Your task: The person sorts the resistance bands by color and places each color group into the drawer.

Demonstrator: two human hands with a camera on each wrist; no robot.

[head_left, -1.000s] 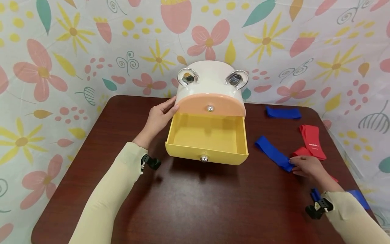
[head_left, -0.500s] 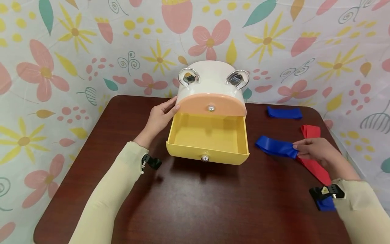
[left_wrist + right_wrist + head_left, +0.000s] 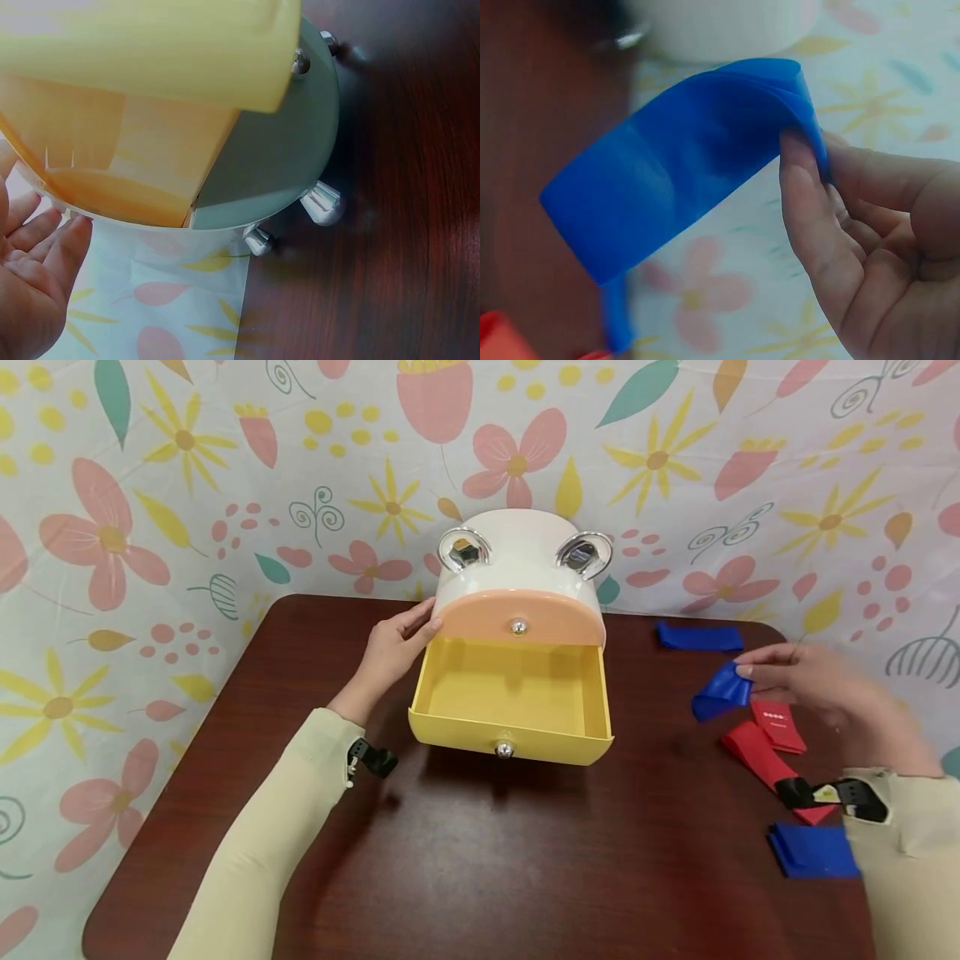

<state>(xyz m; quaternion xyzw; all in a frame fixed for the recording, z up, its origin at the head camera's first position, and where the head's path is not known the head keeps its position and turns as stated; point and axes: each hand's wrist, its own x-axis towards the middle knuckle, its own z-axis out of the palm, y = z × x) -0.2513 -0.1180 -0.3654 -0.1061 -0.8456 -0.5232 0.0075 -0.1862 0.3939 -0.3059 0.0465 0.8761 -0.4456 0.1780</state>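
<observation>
A small white drawer cabinet (image 3: 521, 547) with two silver-rimmed eyes stands at the back of the table. Its lower yellow drawer (image 3: 450, 729) is pulled out and bare inside; the peach drawer (image 3: 472, 616) above is closed. My left hand (image 3: 390, 645) rests against the cabinet's left side, fingers fairly straight, as the left wrist view also shows on the hand (image 3: 41, 262). At the right, my right hand (image 3: 813, 681) holds a blue elastic band (image 3: 722, 692) up by one end, pinched between thumb and fingers. In the right wrist view the looped band (image 3: 652, 180) droops from the fingertips.
Another blue band (image 3: 701, 637) lies at the back right of the dark wooden table (image 3: 450, 860). Two red bands, one printed (image 3: 780, 727) and one plain (image 3: 757, 756), lie below my right hand. A folded blue band (image 3: 817, 852) is nearer the front. A patterned cloth hangs behind.
My right hand has lifted the blue band off the table and carried it back and to the right, over the red bands. The left hand and the drawer have stayed put.
</observation>
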